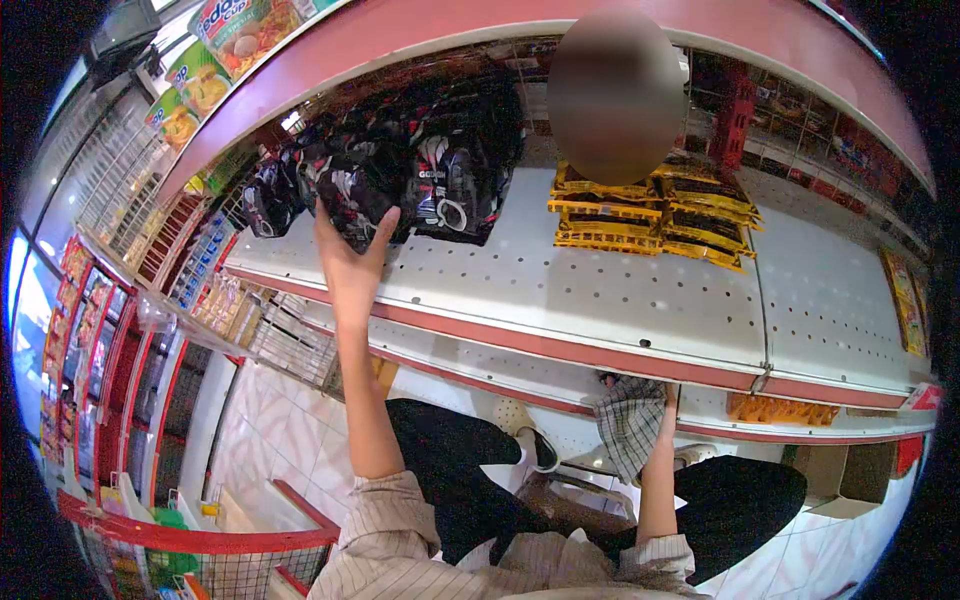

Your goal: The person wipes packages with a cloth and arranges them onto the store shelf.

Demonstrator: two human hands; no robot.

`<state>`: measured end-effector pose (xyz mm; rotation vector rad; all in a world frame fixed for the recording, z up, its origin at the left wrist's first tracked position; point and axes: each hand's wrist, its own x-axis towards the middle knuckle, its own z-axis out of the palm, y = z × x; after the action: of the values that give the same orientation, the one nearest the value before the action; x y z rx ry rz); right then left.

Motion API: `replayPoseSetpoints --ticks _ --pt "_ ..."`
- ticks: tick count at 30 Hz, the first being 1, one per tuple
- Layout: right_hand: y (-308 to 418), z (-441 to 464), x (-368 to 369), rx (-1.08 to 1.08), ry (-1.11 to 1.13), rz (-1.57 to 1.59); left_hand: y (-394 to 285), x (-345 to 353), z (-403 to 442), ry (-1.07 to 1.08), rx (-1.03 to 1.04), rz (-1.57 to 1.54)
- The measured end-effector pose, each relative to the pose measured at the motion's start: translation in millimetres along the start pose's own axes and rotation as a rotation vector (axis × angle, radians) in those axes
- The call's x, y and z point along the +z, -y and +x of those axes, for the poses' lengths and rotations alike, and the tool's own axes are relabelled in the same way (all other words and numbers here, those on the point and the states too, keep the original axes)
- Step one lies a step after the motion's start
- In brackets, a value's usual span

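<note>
My left hand (350,255) reaches up to the white perforated shelf (480,290), its thumb and fingers spread against a black packet (358,195) at the front of a pile. Beside that packet stands another black packet (450,190) with a white cup print. Lower down, under the shelf's red front edge, my right hand (668,400) is closed on a checked cloth (632,425), which hangs down from it. Its fingers are partly hidden by the cloth. Yellow and black packets (655,220) lie stacked on the shelf to the right.
A lower shelf (480,385) runs beneath, with orange packets (780,410) at its right. A cardboard box (845,480) stands on the floor at the lower right. Wire racks (140,200) are at the left, and a red-rimmed wire basket (200,540) is at the lower left.
</note>
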<state>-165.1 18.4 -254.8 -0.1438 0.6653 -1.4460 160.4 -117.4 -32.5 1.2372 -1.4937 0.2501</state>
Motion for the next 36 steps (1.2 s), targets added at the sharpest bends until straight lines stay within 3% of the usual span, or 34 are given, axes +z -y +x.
replayPoseSetpoints --ticks 8,11,14,17,18,19,21,23,24,25,32,33,36 --pt "1 -2 1 0.0 -0.012 -0.021 -11 -4 -5 -0.045 0.043 0.111" --pt "1 -4 -1 0.002 -0.01 -0.02 -14 -23 -8 -0.197 -0.142 -0.067" --pt "2 -5 -3 0.004 -0.017 -0.018 -23 -57 -20 -0.486 -0.06 0.106" --pt "2 -5 -4 0.006 -0.02 -0.024 24 -70 -43 -0.841 -0.139 0.111" --pt "1 -5 -4 0.008 -0.016 -0.029 41 -68 -49 -0.925 -0.094 0.143" --pt "0 -6 -6 0.003 -0.015 -0.015 79 -70 -61 -0.929 -0.2 0.218" --pt "0 -6 -7 0.005 -0.007 -0.026 175 -59 -93 -0.823 -0.351 0.31" --pt "-1 -7 -8 0.004 -0.005 -0.031 234 -48 -113 -0.469 -0.615 0.076" --pt "0 -8 -9 0.008 -0.003 -0.027 239 -41 -112 -0.202 -0.631 0.081" --pt "-1 -7 -8 0.008 0.004 -0.024 312 -20 -130 -0.247 -0.49 0.094" --pt "-12 4 3 -0.01 0.064 -0.135 329 29 -99 -0.132 -0.257 -0.224" --pt "-12 6 0 -0.025 0.071 -0.168 333 27 -95 -0.082 -0.027 0.098" --pt "-16 4 13 -0.022 0.026 -0.184 317 24 -110 -0.117 -0.428 0.178"
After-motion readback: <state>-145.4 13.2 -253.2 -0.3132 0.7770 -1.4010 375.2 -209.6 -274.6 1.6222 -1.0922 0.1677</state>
